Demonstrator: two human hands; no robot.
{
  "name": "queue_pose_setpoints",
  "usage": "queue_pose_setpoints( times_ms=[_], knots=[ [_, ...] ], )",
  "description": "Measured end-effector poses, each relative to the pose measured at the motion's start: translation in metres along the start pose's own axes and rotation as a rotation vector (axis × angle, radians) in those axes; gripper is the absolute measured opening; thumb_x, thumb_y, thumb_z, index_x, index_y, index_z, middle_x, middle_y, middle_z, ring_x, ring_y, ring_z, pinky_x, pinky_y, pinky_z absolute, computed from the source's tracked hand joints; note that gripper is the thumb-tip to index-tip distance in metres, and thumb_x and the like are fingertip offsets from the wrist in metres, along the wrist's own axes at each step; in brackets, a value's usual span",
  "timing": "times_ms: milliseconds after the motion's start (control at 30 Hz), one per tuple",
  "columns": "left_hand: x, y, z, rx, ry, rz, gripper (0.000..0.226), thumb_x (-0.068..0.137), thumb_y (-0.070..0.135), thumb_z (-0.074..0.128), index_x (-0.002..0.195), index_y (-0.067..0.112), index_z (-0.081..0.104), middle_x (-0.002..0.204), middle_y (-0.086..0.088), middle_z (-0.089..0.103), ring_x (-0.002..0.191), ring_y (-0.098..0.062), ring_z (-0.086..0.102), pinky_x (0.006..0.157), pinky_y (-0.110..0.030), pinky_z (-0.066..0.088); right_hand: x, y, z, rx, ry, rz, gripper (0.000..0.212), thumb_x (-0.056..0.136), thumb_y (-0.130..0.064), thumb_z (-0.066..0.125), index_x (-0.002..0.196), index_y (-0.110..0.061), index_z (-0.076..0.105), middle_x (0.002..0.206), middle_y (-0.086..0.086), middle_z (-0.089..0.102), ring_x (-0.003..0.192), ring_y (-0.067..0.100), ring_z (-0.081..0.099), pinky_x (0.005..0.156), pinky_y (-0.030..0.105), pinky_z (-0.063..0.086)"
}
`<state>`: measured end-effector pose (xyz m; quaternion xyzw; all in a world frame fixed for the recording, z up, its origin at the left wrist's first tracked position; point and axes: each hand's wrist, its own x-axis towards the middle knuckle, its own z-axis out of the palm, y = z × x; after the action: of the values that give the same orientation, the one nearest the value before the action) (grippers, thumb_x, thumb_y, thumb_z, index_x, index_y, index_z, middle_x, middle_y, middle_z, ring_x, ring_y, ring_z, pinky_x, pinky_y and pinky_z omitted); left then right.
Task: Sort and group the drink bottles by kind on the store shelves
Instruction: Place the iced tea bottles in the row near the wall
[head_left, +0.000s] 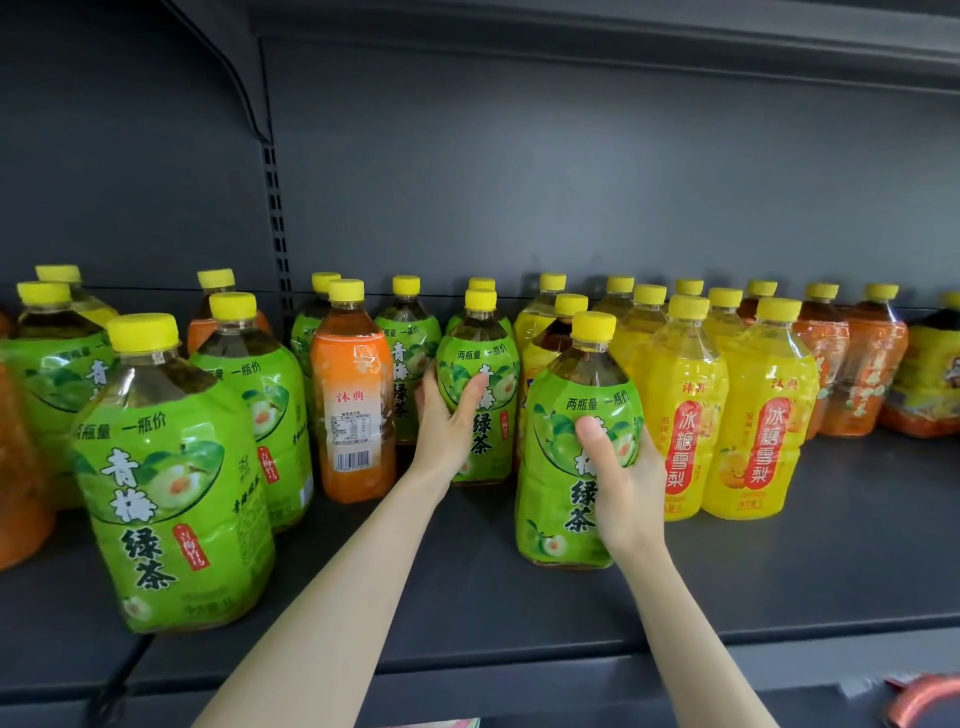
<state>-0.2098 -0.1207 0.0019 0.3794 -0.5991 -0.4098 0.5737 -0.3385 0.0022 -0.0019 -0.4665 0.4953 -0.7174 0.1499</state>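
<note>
Bottles with yellow caps stand on a dark grey shelf (467, 597). My left hand (447, 421) grips a green-label tea bottle (485, 358) in the middle of the shelf. My right hand (621, 478) grips a second green-label tea bottle (566, 431) nearer the front, thumb across its label. Both bottles are upright. An orange-label bottle (353, 395) stands just left of my left hand. Two yellow-label pear drink bottles (727, 415) stand just right of my right hand.
Several more green-label bottles (171, 478) crowd the left part of the shelf, with orange ones among them. Orange-label bottles (852, 374) stand at the far right. The shelf's front strip lies bare below my arms. A pink object (919, 696) shows at bottom right.
</note>
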Motion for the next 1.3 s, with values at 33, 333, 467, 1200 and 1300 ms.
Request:
queue_pose_setpoints(
  times_ms=[33, 333, 467, 1200, 1300],
  knots=[
    [0.001, -0.001, 0.001, 0.006, 0.002, -0.007, 0.083, 0.087, 0.054, 0.054, 0.151, 0.024, 0.010, 0.154, -0.003, 0.024, 0.140, -0.019, 0.025, 0.109, -0.031, 0.023, 0.000, 0.000, 0.000, 0.007, -0.001, -0.005, 0.043, 0.065, -0.067, 0.061, 0.099, -0.039, 0.059, 0.091, -0.041, 0.066, 0.089, -0.018, 0.060, 0.069, -0.004, 0.039],
    [0.006, -0.002, 0.003, -0.021, -0.024, 0.001, 0.078, 0.090, 0.046, 0.055, 0.151, 0.020, 0.015, 0.150, -0.003, 0.033, 0.136, -0.018, 0.034, 0.114, -0.042, 0.029, 0.002, 0.004, 0.001, 0.019, -0.006, -0.021, 0.050, 0.065, -0.068, 0.061, 0.104, -0.036, 0.062, 0.099, -0.029, 0.070, 0.095, -0.006, 0.064, 0.074, 0.006, 0.046],
    [0.005, 0.001, 0.005, -0.027, -0.016, 0.007, 0.079, 0.089, 0.046, 0.055, 0.151, 0.019, 0.014, 0.149, -0.004, 0.034, 0.136, -0.018, 0.034, 0.114, -0.043, 0.029, 0.003, 0.004, 0.001, 0.029, -0.007, -0.032, 0.048, 0.066, -0.068, 0.061, 0.103, -0.037, 0.061, 0.099, -0.030, 0.069, 0.094, -0.008, 0.064, 0.072, 0.003, 0.045],
    [-0.044, 0.029, -0.022, -0.095, -0.108, 0.005, 0.058, 0.096, 0.056, 0.028, 0.148, 0.029, 0.026, 0.134, 0.025, 0.031, 0.124, 0.009, 0.027, 0.094, -0.009, 0.021, -0.009, -0.003, 0.033, 0.000, -0.151, 0.015, 0.041, 0.078, -0.056, 0.068, 0.103, -0.037, 0.041, 0.107, -0.021, 0.059, 0.089, -0.020, 0.058, 0.066, 0.000, 0.043],
    [-0.042, 0.028, -0.023, -0.142, -0.165, -0.069, 0.066, 0.094, 0.061, 0.024, 0.148, 0.025, 0.029, 0.152, 0.010, 0.031, 0.138, -0.006, 0.030, 0.115, -0.030, 0.023, -0.012, -0.001, 0.049, -0.020, -0.177, -0.014, 0.029, 0.083, -0.048, 0.062, 0.102, -0.037, 0.043, 0.111, -0.009, 0.062, 0.105, 0.000, 0.061, 0.084, 0.018, 0.051]
  ],
)
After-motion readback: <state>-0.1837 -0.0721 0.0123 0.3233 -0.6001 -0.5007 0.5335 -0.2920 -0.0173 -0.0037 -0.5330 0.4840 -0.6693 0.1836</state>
